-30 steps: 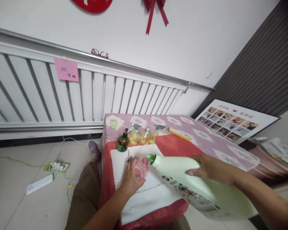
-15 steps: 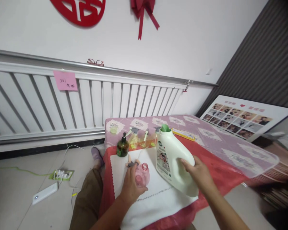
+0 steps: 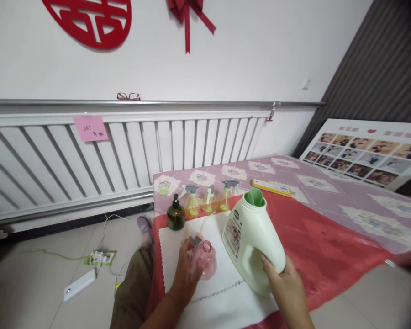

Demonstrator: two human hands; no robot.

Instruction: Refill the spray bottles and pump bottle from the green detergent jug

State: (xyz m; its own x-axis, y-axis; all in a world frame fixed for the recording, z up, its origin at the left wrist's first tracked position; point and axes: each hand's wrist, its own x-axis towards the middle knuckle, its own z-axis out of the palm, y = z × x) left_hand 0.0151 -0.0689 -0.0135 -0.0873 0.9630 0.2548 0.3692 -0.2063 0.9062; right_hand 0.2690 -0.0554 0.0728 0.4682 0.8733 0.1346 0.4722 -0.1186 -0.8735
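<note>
My right hand (image 3: 282, 278) grips the handle of a large pale green detergent jug (image 3: 256, 249), whose open neck shows a green spout. The jug leans slightly over the white cloth (image 3: 219, 297). Around the side of a round, clear pink bottle (image 3: 207, 260) curl the fingers of my left hand (image 3: 187, 274); its mouth is uncovered. Behind that hand lies a grey and peach spray head (image 3: 193, 241), partly hidden. A dark green pump bottle (image 3: 176, 214) stands at the cloth's far left corner.
Several clear spray bottles (image 3: 192, 203) with grey heads stand behind the cloth. A yellow-edged box (image 3: 271, 187) lies on the purple patterned tablecloth (image 3: 308, 183). Red sheeting (image 3: 322, 233) covers the near part. A radiator (image 3: 130, 155) lines the wall; a power strip (image 3: 101, 258) rests on the floor.
The view has shifted and tilted. The jug stays in my right hand, its neck now showing more of the spout's inside. My left hand remains at the pink bottle.
</note>
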